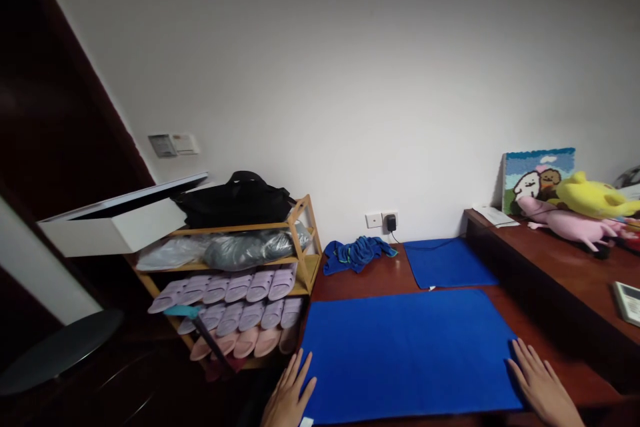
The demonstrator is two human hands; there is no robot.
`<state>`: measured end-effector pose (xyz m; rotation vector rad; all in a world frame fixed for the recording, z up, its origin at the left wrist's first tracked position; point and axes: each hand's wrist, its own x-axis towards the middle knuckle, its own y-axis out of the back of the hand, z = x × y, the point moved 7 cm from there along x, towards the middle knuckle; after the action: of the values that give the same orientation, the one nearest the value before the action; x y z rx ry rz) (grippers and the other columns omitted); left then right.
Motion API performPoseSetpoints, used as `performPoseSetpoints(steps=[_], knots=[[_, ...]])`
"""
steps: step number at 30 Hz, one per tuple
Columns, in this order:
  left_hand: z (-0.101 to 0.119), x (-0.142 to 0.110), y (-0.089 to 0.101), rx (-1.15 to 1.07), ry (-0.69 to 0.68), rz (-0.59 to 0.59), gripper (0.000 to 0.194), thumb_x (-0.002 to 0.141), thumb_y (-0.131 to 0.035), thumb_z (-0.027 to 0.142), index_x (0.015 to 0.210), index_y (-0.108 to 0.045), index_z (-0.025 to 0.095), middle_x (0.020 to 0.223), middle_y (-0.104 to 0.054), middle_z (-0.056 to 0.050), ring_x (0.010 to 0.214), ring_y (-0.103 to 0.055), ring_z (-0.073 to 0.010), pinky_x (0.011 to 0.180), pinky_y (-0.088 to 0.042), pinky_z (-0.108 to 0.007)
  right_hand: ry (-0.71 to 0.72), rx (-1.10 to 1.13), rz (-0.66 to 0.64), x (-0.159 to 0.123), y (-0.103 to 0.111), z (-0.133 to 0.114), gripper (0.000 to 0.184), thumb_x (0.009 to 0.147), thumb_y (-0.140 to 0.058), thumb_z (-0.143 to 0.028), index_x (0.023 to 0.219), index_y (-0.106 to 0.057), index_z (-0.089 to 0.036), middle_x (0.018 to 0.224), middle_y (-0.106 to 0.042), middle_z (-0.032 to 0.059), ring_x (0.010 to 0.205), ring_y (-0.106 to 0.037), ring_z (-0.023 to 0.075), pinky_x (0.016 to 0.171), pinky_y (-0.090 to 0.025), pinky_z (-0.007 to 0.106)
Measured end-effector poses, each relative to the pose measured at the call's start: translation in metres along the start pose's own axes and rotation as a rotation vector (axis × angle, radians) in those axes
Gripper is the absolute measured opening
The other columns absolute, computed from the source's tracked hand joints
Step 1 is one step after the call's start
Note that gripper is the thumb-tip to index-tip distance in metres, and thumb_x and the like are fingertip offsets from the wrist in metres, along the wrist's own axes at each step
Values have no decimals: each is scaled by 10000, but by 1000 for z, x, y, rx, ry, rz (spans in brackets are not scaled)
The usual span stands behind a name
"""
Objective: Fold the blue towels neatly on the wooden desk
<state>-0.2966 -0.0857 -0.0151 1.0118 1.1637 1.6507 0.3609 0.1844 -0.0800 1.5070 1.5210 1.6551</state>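
A blue towel (pixel 410 353) lies spread flat on the reddish-brown wooden table (pixel 380 288). At its left edge rests my left hand (pixel 290 392), fingers stretched out and holding nothing. My right hand (pixel 543 380) lies open by the towel's right edge, its fingertips at the border. Behind the large towel, a smaller blue cloth (pixel 450 263) lies flat near the wall, a thin black cord crossing it. To its left sits a crumpled blue cloth (pixel 357 253) with a lighter edge.
A wooden rack (pixel 303 233) with several slippers (pixel 260 284), a black bag (pixel 237 200) and a white box (pixel 117 223) stands left. A black adapter (pixel 391 221) is plugged into the wall. On the raised surface at right are plush toys (pixel 575 223) and a dog picture (pixel 540 177).
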Motion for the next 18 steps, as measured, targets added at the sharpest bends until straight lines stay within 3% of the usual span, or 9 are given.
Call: performPoseSetpoints(steps=[2,4,10,13,16,18], knots=[[-10,-5,-5,-32,48,23,635,1050,-387,540,1655,-326,361,1726,-354,15,1589,-319,-276,1250,-411,-505,-13,32,-25,4,5,-27,674,918,-274,-562,1221,-815,-295,1463,-664,119,1430,-536,430,1143,-430,701],[-19,-10,-8,-77,86,55,630,1053,-370,509,1665,-298,376,1703,-413,29,1577,-356,-264,1224,-456,-480,-12,86,-82,8,8,-72,687,951,-290,-594,1385,-723,-282,1543,-590,80,1468,-503,392,1177,-434,653],[-20,-22,-8,-239,148,96,649,1039,-307,475,1680,-235,406,1666,-478,67,1522,-460,-250,1194,-500,-416,159,277,-269,20,11,-254,662,1042,-343,-612,1619,-433,-300,1673,-384,21,1539,-401,315,1256,-384,548],[-17,-23,-8,-287,161,84,647,1039,-262,481,1681,-241,403,1665,-477,73,1512,-475,-243,1182,-509,-397,243,326,-332,33,6,-327,660,1062,-301,-604,1652,-348,-310,1700,-328,7,1568,-344,295,1290,-329,535],[-18,-24,-7,-303,164,76,654,1045,-245,485,1687,-247,362,1670,-472,53,1504,-487,-234,1173,-514,-375,273,340,-391,49,-4,-368,672,1062,-297,-605,1653,-346,-289,1707,-312,30,1582,-311,296,1306,-286,535],[-21,-24,-6,-285,161,72,655,1040,-266,481,1685,-255,363,1660,-486,52,1497,-497,-237,1162,-523,-375,254,324,-424,59,-13,-372,682,1060,-300,-599,1647,-364,-258,1704,-318,53,1587,-299,299,1309,-268,537]])
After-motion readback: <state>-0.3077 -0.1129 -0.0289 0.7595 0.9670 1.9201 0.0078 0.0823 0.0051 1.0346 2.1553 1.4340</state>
